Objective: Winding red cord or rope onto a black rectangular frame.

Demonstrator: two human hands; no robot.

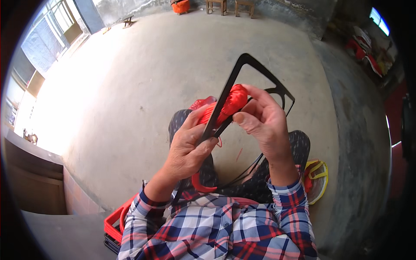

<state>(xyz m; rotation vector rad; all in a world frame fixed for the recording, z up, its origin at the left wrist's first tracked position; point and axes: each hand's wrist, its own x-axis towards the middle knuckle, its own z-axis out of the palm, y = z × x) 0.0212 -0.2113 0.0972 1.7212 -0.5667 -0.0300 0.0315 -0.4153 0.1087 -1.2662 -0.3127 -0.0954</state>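
Observation:
My left hand point(189, 145) is closed around one long bar of a flat black frame point(236, 69) with rounded corners, tilted up in front of me. Glossy red cord or ribbon point(234, 102) is gathered in a thick bundle against that bar, partly under my left fingers. My right hand point(266, 123) is at the bundle's right side, index finger on its top and thumb near its lower edge. The other right fingers curl inward, and what they hold is partly hidden. A curved red strip point(200, 185) hangs below my left wrist.
Stacked red and black frames point(113, 225) stand by my left side. A clear bag with yellow edging point(319, 182) and red contents lies right of my knee. Wooden stools point(244, 8) and an orange-red container point(180, 6) line the far wall. A brown cabinet point(37, 182) is at left.

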